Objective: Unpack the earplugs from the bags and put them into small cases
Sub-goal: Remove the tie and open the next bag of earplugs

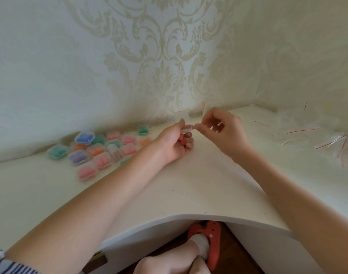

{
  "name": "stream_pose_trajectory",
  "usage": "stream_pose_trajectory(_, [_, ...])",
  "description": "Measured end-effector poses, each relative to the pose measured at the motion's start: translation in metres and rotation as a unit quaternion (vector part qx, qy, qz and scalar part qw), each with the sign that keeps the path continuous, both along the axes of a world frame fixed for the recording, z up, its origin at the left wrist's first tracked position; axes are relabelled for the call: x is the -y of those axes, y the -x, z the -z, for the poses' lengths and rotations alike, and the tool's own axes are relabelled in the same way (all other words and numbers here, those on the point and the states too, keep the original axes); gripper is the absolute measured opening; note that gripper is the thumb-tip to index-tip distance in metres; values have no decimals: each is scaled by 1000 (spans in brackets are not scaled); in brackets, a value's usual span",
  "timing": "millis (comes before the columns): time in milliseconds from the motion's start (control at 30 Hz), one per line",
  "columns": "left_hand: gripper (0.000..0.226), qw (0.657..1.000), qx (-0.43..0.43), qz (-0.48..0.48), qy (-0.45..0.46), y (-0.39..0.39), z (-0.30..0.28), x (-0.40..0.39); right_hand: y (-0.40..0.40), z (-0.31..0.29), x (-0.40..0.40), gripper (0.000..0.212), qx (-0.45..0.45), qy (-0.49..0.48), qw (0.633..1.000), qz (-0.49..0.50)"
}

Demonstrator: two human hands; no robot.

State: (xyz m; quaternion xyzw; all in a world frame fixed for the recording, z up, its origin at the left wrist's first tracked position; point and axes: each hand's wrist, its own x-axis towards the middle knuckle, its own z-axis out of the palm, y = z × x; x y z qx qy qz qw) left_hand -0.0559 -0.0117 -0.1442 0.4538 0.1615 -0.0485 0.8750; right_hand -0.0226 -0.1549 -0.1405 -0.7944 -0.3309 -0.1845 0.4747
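My left hand (175, 142) holds a small clear case (187, 129) between thumb and fingers, just above the white table (189, 184). Pink earplugs show under its curled fingers. My right hand (218, 128) pinches the case's right end with its fingertips, the other fingers curled. Both hands meet at the middle back of the table, close to the wall. Whether the case's lid is open I cannot tell.
Several filled clear cases (96, 150) with pink, orange, green, blue and purple earplugs lie in a cluster at the back left. Empty clear bags with red zip strips (307, 133) are piled at the back right. The patterned wall (169, 56) closes off the rear.
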Motion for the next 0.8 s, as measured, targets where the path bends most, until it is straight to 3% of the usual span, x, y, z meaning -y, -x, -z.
stream_pose_trajectory(167, [34,998,31,9,58,2,-1,-1,2,8,-12,13,74,153,984,-57])
stream_pose_trajectory(400, [35,997,18,16,76,-1,1,-2,7,5,-12,18,111,202,973,3])
stream_pose_trajectory(500, [25,995,16,7,99,-1,1,-2,10,5,-15,12,160,231,959,40])
stream_pose_trajectory(600, [21,996,29,4,90,-2,2,-1,11,6,-16,4,178,205,961,58])
stream_pose_trajectory(800, [24,998,32,-21,55,-2,2,-2,9,3,-14,12,33,61,997,-25])
